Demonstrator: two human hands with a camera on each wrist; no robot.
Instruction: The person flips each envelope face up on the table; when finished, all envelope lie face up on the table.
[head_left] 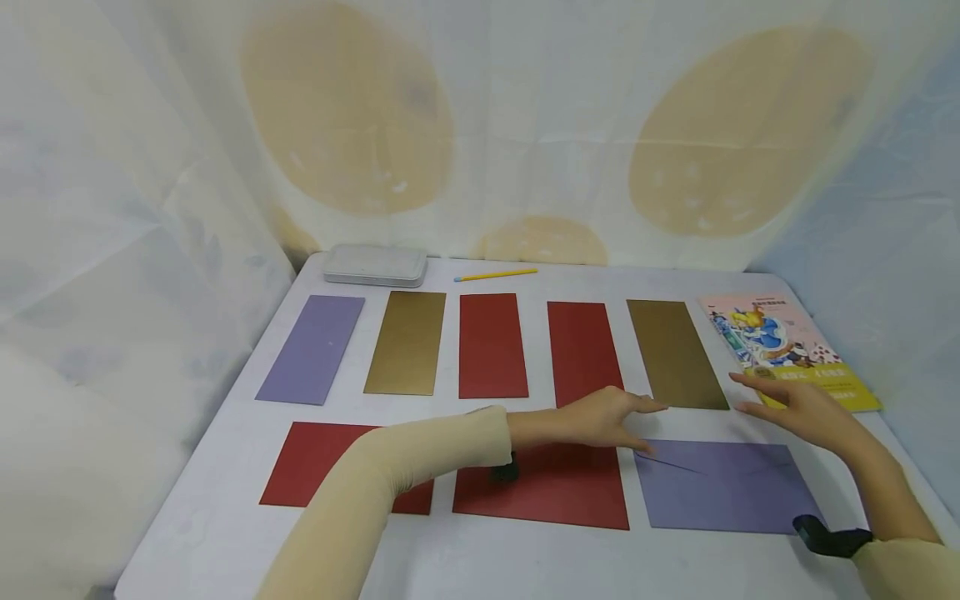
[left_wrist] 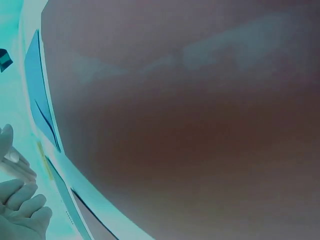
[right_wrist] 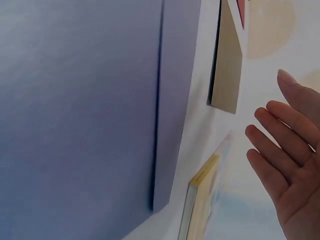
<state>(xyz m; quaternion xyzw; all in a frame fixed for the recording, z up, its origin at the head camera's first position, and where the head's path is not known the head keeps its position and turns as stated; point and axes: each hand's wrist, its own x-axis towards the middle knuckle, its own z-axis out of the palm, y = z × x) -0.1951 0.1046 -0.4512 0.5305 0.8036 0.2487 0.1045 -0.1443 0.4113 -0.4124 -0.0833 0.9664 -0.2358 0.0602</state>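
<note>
Eight coloured panels (head_left: pixel 487 367) are laid flat on a white table (head_left: pixel 180 533). In the far row, left to right, are set a far purple panel (head_left: pixel 311 350), left gold panel (head_left: pixel 405 342), centre red panel (head_left: pixel 492 346), right red panel (head_left: pixel 586 350) and right gold panel (head_left: pixel 677 354); nearer, a left red panel (head_left: pixel 307 462), large red panel (head_left: pixel 543 496) and, at right, near purple panel (head_left: pixel 727 492). The laying-out looks largely done, though whether any adjusting is left cannot be told; both hands are held close to the near purple panel. The left hand (head_left: pixel 592 417) is stretched rightward across the large red panel's far edge, thumb and fingers spread apart; the right hand (head_left: pixel 810 412) is pointed leftward, fingers extended, seen over the near left corner of a picture book (head_left: pixel 787 333). Nothing is gripped by either; contact with the panel cannot be judged.
</note>
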